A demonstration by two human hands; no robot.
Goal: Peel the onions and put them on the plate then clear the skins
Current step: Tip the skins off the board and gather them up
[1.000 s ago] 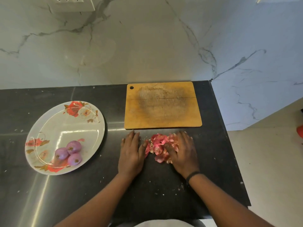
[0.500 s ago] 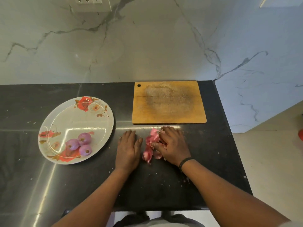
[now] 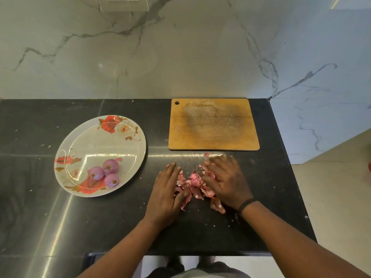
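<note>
Three peeled purple onions (image 3: 104, 174) lie together on the near side of a white flowered plate (image 3: 84, 141) at the left of the black counter. A loose heap of pink onion skins (image 3: 193, 183) lies on the counter in front of the wooden cutting board (image 3: 212, 125). My left hand (image 3: 165, 192) lies flat against the left side of the heap, fingers straight. On the right side, my right hand (image 3: 226, 181) is spread over the skins, blurred by motion, fingers mostly straight. Some skins lie loose near its wrist.
Small skin crumbs (image 3: 232, 219) are scattered over the black counter (image 3: 60, 217). The counter ends at the right, with floor beyond. A marble wall with a socket plate (image 3: 122, 3) rises behind. The cutting board is bare.
My right hand has uncurled from the skins and spread over them, moving right. The heap has spread wider. The left hand stays beside it. The camera has shifted.
</note>
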